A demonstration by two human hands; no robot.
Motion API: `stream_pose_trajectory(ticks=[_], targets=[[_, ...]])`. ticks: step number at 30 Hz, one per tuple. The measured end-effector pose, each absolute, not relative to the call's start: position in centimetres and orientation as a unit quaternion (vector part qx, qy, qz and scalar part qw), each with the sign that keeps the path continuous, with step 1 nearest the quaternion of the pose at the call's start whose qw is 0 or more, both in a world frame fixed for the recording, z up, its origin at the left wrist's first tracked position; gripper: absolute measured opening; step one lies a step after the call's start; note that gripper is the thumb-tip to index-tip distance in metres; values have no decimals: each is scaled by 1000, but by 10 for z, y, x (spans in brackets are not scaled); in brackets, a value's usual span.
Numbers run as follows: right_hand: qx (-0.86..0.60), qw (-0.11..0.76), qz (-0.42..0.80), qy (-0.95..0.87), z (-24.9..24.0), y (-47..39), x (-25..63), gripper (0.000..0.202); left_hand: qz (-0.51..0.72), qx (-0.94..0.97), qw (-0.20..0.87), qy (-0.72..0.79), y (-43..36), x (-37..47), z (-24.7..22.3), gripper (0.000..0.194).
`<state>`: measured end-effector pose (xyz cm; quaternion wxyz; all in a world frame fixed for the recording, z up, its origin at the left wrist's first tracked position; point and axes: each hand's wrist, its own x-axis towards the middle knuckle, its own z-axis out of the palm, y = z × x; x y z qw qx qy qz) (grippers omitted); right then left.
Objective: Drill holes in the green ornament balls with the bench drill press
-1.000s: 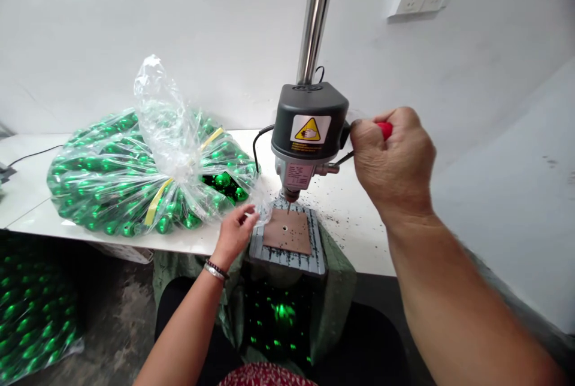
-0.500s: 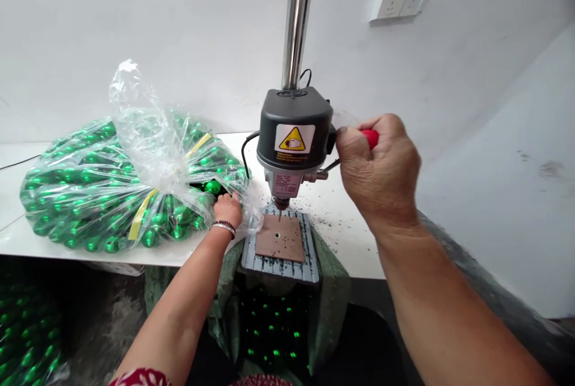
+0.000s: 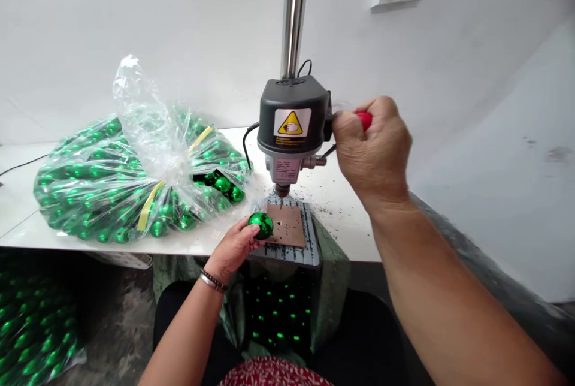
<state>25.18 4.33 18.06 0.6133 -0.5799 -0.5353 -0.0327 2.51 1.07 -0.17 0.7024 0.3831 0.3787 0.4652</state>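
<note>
Head view: I have the left hand (image 3: pixel 236 245) partly curled, thumb and fingers gripping a shiny green ball (image 3: pixel 262 226) at the left edge of the brown board (image 3: pixel 293 231); whether they touch, I can't tell. My right hand (image 3: pixel 376 155) is fisted around the drill press's (image 3: pixel 294 98) red knob (image 3: pixel 365 120).

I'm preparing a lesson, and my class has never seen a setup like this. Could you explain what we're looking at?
The view comes from a camera on a person's head, looking forward and down at their own bare hands. The machine is a bench drill press, its thin bit pointing down. The right hand grips its red handle. The left hand holds a shiny green ball near a brown board on the press's grey base. Beside it, on the white table, sits a clear plastic bag of similar balls.
</note>
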Motion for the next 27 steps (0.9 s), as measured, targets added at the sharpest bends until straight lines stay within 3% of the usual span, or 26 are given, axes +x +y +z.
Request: stream_pose_trajectory(ticks=[7,17,24,27], targets=[[-564,613,-70,-549,174,48,256,25,389,496,600,493,35,41,13,48],[-558,589,-110,-575,168,55,264,24,292,597,516,541,51,57,20,42],[-539,595,-124,-583,164,58,266,25,240,704,362,562,51,65,26,53],[-532,600,-128,-583,163,60,267,24,244,713,348,558,47,69,24,55]])
